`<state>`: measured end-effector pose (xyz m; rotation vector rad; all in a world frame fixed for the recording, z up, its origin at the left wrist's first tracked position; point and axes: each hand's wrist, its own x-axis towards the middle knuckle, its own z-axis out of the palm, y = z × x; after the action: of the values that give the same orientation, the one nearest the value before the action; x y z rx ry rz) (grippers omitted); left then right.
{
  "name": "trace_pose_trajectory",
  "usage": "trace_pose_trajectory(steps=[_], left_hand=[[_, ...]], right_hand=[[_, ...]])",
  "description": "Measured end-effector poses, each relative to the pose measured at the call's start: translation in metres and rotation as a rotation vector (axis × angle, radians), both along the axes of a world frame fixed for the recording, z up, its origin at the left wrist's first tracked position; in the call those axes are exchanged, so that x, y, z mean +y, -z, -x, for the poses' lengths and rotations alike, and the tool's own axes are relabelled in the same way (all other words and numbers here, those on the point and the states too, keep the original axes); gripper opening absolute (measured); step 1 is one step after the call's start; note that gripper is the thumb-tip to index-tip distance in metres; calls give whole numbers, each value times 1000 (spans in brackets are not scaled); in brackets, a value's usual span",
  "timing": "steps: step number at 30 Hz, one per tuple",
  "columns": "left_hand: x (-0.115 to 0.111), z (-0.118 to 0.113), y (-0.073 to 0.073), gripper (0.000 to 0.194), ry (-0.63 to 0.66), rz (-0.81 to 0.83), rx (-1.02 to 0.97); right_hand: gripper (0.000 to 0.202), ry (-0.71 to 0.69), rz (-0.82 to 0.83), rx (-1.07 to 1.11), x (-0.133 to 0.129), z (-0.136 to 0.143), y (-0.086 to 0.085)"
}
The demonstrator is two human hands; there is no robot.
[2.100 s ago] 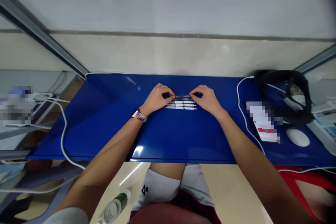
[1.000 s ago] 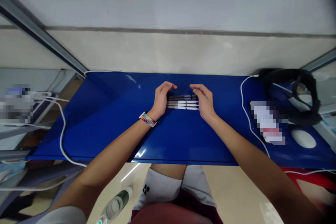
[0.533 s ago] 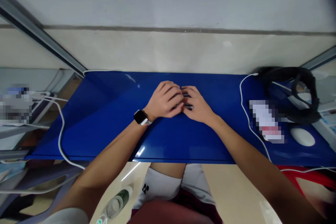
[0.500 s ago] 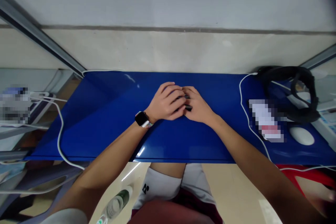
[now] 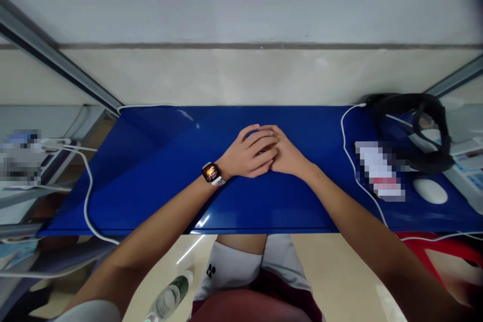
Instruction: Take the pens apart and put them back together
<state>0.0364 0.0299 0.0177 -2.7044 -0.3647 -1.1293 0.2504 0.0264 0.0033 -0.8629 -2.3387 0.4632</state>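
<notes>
Over the middle of the blue table, my two hands are brought together. My left hand has its fingers bent across the fingers of my right hand, which curls in from the other side. A sliver of something dark shows between the fingers; the rest is covered, so its kind cannot be told. A smartwatch with a lit screen is on my left wrist.
On the right lie a black head strap, a blurred-out flat item, a white computer mouse and a white cable. Another white cable crosses the left side. A bottle stands below the front edge.
My left hand has shifted slightly right and closed further over the right hand, so less of the dark thing shows. The watch screen has lit up.
</notes>
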Motion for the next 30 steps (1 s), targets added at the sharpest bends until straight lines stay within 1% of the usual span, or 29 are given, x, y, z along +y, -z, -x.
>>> trace_pose_trajectory(steps=[2, 4, 9, 12, 15, 19, 22, 25, 27, 30], left_hand=[[4, 3, -1, 23, 2, 37, 43], [9, 8, -2, 21, -5, 73, 84], [19, 29, -7, 17, -46, 2, 123], [22, 40, -9, 12, -107, 59, 136], [22, 45, -10, 12, -167, 120, 122], [20, 44, -11, 14, -156, 67, 103], [18, 42, -12, 19, -153, 62, 93], [17, 41, -12, 22, -159, 97, 71], [17, 41, -11, 20, -165, 150, 53], [17, 42, -10, 21, -189, 203, 15]], right_hand=[[41, 23, -32, 37, -2, -1, -4], [33, 27, -65, 58, -4, -2, -8], [16, 8, -115, 40, -1, -6, -13], [6, -1, -117, -9, -1, -10, -17], [6, 7, -109, -25, -1, -13, -19], [9, -9, -108, 28, -1, -12, -17], [10, -4, -109, 137, 0, -10, -20], [7, 43, -81, 243, 0, -11, -27], [5, 116, -11, 263, 0, -13, -31], [17, 256, 122, 295, 0, -18, -36]])
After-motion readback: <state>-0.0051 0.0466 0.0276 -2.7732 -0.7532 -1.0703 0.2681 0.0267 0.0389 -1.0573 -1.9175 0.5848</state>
